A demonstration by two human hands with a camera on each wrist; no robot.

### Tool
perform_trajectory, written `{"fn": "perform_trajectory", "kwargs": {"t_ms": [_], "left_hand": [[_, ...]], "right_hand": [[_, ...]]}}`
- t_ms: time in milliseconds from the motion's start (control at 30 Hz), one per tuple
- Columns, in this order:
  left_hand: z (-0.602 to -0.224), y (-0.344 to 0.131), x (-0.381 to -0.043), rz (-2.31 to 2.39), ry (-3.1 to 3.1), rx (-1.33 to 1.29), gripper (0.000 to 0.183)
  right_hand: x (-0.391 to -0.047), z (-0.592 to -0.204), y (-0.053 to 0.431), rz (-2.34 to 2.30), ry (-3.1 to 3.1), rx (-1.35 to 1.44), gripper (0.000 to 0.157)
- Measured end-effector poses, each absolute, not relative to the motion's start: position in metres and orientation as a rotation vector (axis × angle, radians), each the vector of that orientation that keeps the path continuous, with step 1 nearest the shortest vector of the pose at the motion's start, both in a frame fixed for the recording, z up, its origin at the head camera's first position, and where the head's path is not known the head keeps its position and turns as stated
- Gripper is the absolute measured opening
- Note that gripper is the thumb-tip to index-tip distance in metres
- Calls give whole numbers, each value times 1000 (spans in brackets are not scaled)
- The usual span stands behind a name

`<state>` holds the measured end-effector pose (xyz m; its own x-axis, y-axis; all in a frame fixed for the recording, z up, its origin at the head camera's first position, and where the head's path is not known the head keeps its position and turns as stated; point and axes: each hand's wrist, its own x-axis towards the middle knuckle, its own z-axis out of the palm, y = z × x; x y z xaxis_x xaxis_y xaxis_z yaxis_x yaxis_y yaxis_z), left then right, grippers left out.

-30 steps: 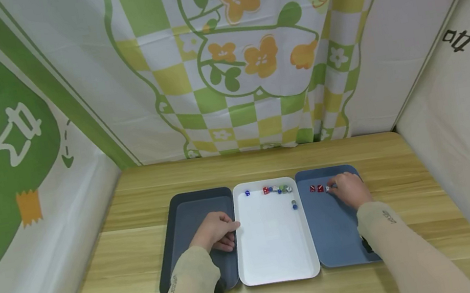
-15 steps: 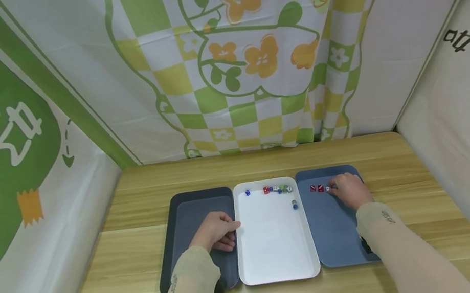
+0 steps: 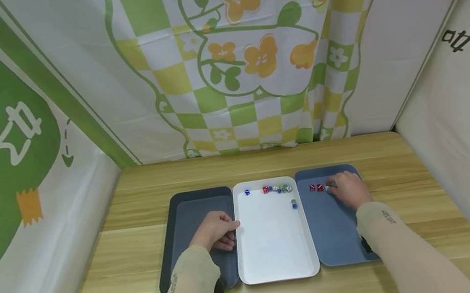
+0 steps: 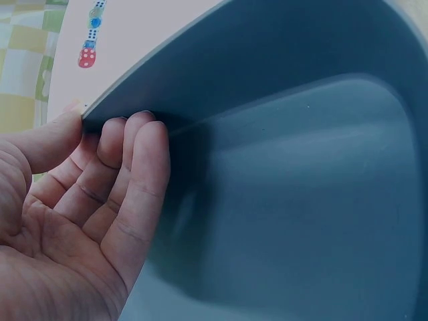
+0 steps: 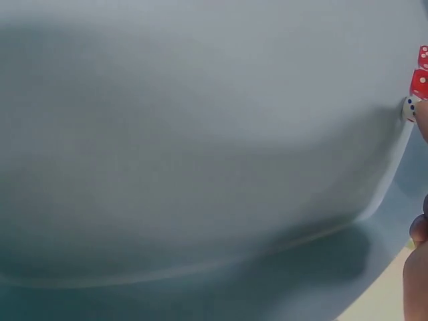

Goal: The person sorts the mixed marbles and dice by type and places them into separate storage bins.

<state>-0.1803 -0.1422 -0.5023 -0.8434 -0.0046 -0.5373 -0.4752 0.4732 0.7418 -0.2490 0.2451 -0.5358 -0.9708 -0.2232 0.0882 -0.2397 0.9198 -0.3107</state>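
My right hand (image 3: pixel 350 189) pinches a white die (image 5: pixel 410 108) with dark pips between thumb and fingertips, low over the blue tray (image 3: pixel 339 238). Two red dice (image 3: pixel 316 188) lie in a row just left of that die, which seems to touch the nearer one in the right wrist view. At the right edge of the dark grey tray (image 3: pixel 181 225), my left hand (image 3: pixel 215 230) holds the rim where it meets the white tray (image 3: pixel 275 248). Its thumb lies over the rim and its fingers curl inside the dark tray (image 4: pixel 301 200).
Along the white tray's far end lie a blue die (image 3: pixel 247 192), a red die (image 3: pixel 265 190), a white die (image 3: pixel 275 188) and several small blue, green and clear pieces. A blue bead-like piece (image 3: pixel 294 205) sits nearer its right wall. The wooden table (image 3: pixel 108 250) meets curtains behind.
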Motion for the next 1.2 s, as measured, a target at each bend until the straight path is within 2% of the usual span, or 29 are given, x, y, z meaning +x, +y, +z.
{"fn": "perform_trajectory", "kwargs": {"t_ms": [1200], "left_hand": [[-504, -141, -181, 1350, 2253, -403, 19]], "right_hand": [[-254, -518, 233, 508, -3003, 424, 25]]}}
